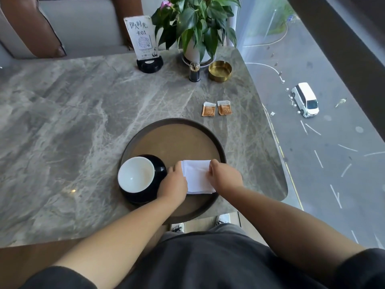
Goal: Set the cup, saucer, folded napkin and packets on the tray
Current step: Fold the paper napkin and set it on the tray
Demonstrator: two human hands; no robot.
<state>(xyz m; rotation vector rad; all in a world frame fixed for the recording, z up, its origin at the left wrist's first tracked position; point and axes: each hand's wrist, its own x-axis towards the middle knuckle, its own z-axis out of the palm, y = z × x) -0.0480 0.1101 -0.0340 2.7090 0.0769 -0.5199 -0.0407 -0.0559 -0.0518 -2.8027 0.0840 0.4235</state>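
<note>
A round brown tray (pixel 177 136) lies near the table's front edge. On its left side a white-lined cup (pixel 135 174) stands on a black saucer (pixel 160 165). A folded white napkin (pixel 198 177) lies on the tray to the right of the saucer. My left hand (pixel 174 183) holds the napkin's left edge and my right hand (pixel 226 177) holds its right edge, both pressing it flat. Two orange packets (pixel 208 109) (pixel 224 108) lie side by side on the marble beyond the tray, to the right.
At the back of the marble table (pixel 73 122) stand a sign holder (pixel 145 44), a potted plant (pixel 198 28), a toothpick holder (pixel 194 72) and a brass ashtray (pixel 220 71). The table's right edge curves along a window above a street.
</note>
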